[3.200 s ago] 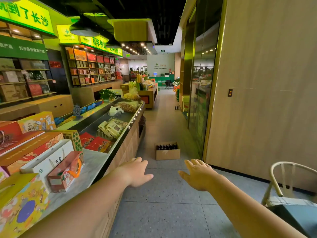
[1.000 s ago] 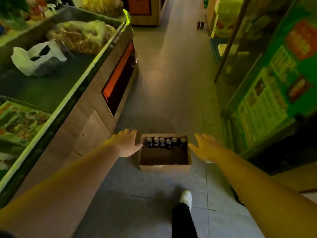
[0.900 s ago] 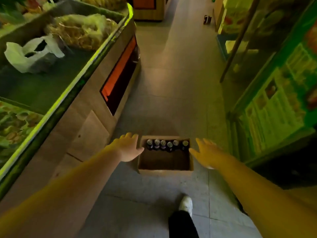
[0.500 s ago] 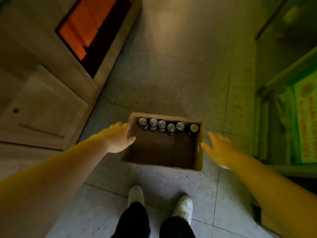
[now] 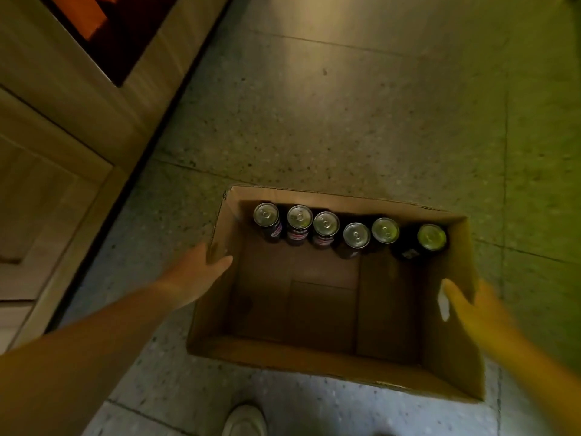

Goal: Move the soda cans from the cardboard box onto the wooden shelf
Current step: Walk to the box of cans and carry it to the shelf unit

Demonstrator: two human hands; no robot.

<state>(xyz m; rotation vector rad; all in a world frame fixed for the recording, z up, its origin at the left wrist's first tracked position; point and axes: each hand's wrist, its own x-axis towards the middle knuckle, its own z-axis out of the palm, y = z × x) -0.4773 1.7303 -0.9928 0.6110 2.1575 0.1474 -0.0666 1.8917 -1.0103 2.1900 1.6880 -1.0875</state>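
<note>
- The left hand (image 5: pixel 196 272) is spread open at the left wall of the cardboard box (image 5: pixel 317 357), thumb hooked over the rim and the other fingers outside; whether it presses the wall yet I cannot tell.
- The right hand (image 5: pixel 471 309) is blurred at the box's right wall, fingers apart, thumb by a pale cut-out in that wall; nothing is clamped in it.
- Six soda cans (image 5: pixel 327 229) stand upright in one row against the box's far wall; the near part of the box floor is bare.
- Risk, as I judge it: lifted by the side walls, the box would be heavy at its far end and could dip there, tipping the cans.
- Thin walls may bow inward under a squeeze, so a hand could slip.
- The wooden cabinet (image 5: pixel 63 127) stands left of the box; a white shoe (image 5: pixel 243 420) sits just near it, a trip hazard.
</note>
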